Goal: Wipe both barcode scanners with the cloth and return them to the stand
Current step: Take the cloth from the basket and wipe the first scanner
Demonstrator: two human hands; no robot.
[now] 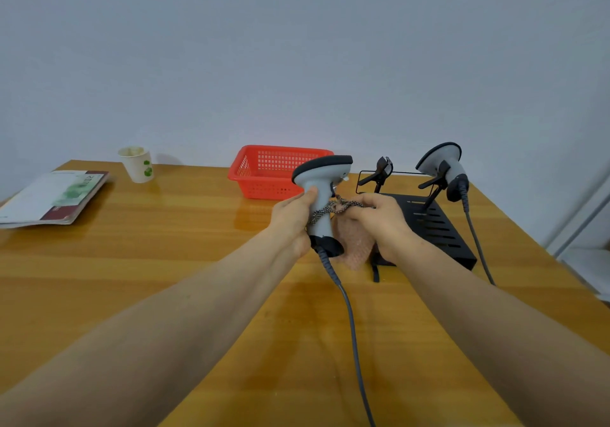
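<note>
Wrapped round the grey handle of 1 scanner [321,176], my left hand [293,215] holds it upright above the table [165,261], thumb up the near side, dark-rimmed head tipped to the right. My right hand [379,218] is curled round 1 pink cloth [355,245], which hangs from under the palm just right of the handle and touches it low down. 1 speckled braided cord [325,210] loops round the handle and runs across to my right fingertips; whether they pinch it along with the cloth I cannot tell. 1 grey cable [350,321] drops from the butt of the handle and trails over the table toward me.

I count 2 scanners in all. The second scanner [442,162] sits on the black stand [439,228] to the right, head up and facing away, with its own cable [478,248] falling past the stand's right edge. The stand is 1 slotted black base with 2 clip arms; the right arm carries that second scanner, and the left clip arm [379,174] rises just behind my right hand.

Further back there is 1 red basket [264,172] behind the held scanner, 1 paper cup [137,164] with green marks well to the left, and 1 booklet [52,197] lying flat near the left edge.
</note>
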